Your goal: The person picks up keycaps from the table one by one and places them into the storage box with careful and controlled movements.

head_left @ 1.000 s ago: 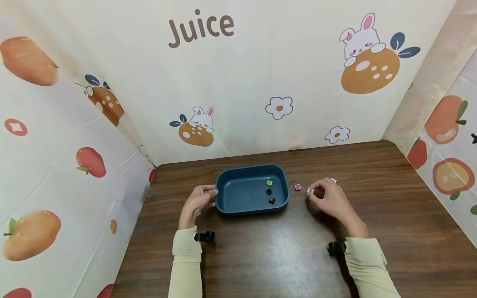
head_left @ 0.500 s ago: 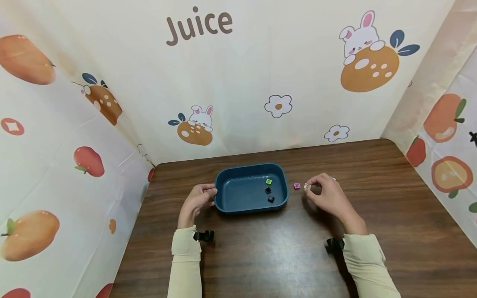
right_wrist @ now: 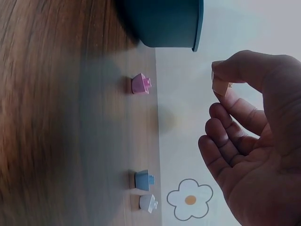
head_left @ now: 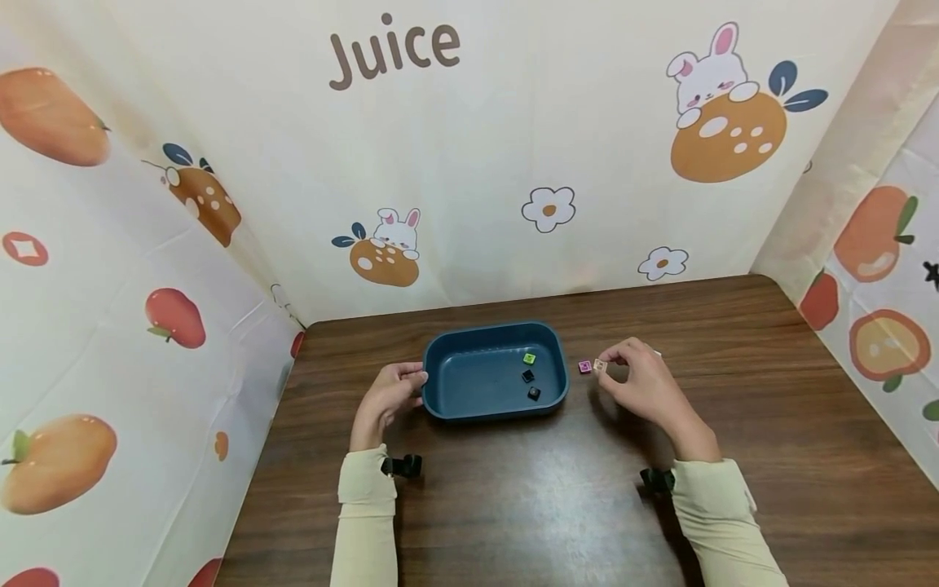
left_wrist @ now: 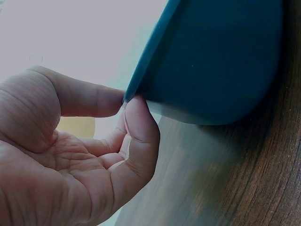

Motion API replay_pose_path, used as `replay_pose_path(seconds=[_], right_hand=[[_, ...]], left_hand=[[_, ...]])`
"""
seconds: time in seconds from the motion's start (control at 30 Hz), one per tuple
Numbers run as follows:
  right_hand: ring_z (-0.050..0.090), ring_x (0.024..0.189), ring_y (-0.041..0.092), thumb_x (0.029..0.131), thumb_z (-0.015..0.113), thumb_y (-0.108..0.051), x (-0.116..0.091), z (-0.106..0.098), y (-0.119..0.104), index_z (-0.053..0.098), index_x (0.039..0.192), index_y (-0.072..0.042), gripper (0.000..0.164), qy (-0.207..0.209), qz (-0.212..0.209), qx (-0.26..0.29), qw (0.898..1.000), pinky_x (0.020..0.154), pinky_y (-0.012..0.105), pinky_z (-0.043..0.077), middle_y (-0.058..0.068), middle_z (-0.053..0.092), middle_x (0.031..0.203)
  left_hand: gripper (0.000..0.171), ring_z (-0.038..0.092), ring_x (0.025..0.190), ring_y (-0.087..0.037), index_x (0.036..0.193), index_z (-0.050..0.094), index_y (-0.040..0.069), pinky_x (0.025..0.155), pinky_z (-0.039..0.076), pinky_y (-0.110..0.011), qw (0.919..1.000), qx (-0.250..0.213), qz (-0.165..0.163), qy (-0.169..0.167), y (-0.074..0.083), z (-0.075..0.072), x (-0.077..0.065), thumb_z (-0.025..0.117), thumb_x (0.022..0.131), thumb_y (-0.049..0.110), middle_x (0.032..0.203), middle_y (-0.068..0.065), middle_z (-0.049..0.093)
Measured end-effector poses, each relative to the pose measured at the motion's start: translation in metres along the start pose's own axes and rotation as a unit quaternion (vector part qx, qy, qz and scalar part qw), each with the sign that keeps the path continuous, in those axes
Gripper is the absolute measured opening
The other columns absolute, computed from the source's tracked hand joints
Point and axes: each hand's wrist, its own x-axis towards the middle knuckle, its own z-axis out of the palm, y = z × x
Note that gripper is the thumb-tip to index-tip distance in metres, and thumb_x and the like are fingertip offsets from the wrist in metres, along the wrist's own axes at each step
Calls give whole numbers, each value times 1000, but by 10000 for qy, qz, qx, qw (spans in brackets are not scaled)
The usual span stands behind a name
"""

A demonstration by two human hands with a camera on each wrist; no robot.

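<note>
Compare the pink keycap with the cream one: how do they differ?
Colour: the pink keycap is pink, the cream keycap pale cream.
Support: pink rests on the table; cream is pinched in the right hand, off the table.
Visibility: pink is unobstructed in the right wrist view; cream is partly covered by the hand.
Shared: both are outside the tray.

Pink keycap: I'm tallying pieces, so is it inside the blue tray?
No, the pink keycap lies on the table beside the blue tray.

Glare on table [head_left: 543, 497], wrist views seemingly hazy
</note>
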Motion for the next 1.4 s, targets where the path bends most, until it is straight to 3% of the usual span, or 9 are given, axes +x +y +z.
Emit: replay_pose_path(seconds=[0.27,0.9,1.2,1.4], right_hand=[[64,104,37,93,76,-12,2,7,-4,76,100,-6,10,-101,9,140,9999,92,53,53,19,68,110],[63,109,36,95,76,-18,13,13,-18,75,104,-9,13,-419,-13,166,9990,95,53,53,11,66,111],[62,104,35,95,76,-18,17,14,-19,75,105,-9,13,-466,-60,131,9988,88,46,50,14,67,110],[62,104,37,95,76,-15,18,16,-21,74,104,-6,13,-513,-97,236,9984,92,52,53,16,66,109]], left_hand=[[45,65,89,-12,149,51,-6,75,60,-24,9999,-66,-85,4,0,1,1,57,109,13,136,-24,63],[44,64,88,-12,148,51,-7,70,58,-21,9998,-184,-48,44,-1,1,2,57,109,12,135,-24,63],[44,64,90,-13,148,52,-6,72,59,-22,9998,-148,-95,29,1,2,4,57,109,12,134,-23,63],[43,66,90,-12,148,52,-6,73,60,-22,9999,-135,-103,23,0,1,4,57,109,12,133,-23,64]])
